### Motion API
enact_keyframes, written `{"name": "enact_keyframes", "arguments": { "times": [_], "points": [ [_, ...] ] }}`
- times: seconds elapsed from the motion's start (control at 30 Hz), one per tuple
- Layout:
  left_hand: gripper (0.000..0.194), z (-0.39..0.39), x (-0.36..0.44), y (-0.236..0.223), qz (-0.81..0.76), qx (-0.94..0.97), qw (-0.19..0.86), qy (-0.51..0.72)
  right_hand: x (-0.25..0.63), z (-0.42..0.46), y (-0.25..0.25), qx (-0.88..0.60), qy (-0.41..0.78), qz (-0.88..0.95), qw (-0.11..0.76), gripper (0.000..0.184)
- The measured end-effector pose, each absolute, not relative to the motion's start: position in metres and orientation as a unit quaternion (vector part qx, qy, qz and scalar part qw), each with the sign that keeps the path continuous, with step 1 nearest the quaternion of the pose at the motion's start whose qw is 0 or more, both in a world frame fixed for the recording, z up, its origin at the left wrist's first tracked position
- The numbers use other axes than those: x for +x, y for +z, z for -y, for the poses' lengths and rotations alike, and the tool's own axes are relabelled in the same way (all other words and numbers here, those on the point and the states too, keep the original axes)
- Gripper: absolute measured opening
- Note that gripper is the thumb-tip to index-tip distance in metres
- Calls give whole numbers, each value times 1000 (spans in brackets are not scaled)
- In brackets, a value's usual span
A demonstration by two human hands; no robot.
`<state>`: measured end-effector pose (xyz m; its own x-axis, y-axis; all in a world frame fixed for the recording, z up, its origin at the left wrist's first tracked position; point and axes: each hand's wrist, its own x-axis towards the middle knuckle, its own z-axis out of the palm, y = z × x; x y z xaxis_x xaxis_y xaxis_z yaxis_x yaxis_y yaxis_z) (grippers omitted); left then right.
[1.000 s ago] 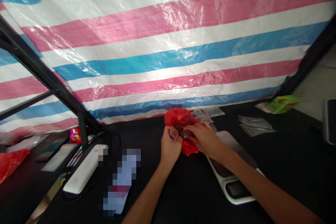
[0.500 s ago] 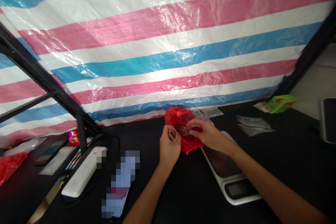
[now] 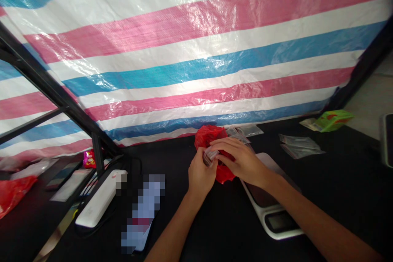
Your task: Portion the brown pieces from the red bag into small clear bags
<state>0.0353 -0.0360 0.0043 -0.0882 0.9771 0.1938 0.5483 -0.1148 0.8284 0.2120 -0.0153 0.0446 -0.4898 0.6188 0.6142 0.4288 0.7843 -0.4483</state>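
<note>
My left hand (image 3: 202,175) and my right hand (image 3: 238,161) meet over a crumpled red plastic bag (image 3: 209,137) on the black table (image 3: 184,229). Between their fingers is a small clear plastic bag (image 3: 210,156), pinched by my left hand and apparently by my right. My right hand covers the mouth of the red bag, so its contents are hidden. Just under my right forearm sits a white digital kitchen scale (image 3: 272,217).
Flat clear zip bags (image 3: 299,146) lie at right, with more (image 3: 248,131) behind the red bag. A green packet (image 3: 333,120) sits at the far edge. A white power strip (image 3: 100,198) and a pixelated object (image 3: 143,213) lie left. A striped tarp (image 3: 196,69) hangs behind.
My hands have drawn closer together. My right hand has moved left over the red bag, hiding the brown contents seen earlier. The small clear bag now lies between both hands.
</note>
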Motion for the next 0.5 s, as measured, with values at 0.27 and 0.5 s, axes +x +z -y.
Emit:
{"name": "enact_keyframes", "arguments": {
  "times": [0.27, 0.5],
  "points": [
    [16, 35, 36, 3, -628, 592, 204, 462, 224, 2, 35, -403, 84, 832, 372, 23],
    [17, 33, 32, -1, -535, 590, 231, 559, 213, 20, 47, -304, 87, 880, 355, 30]
  ]
}}
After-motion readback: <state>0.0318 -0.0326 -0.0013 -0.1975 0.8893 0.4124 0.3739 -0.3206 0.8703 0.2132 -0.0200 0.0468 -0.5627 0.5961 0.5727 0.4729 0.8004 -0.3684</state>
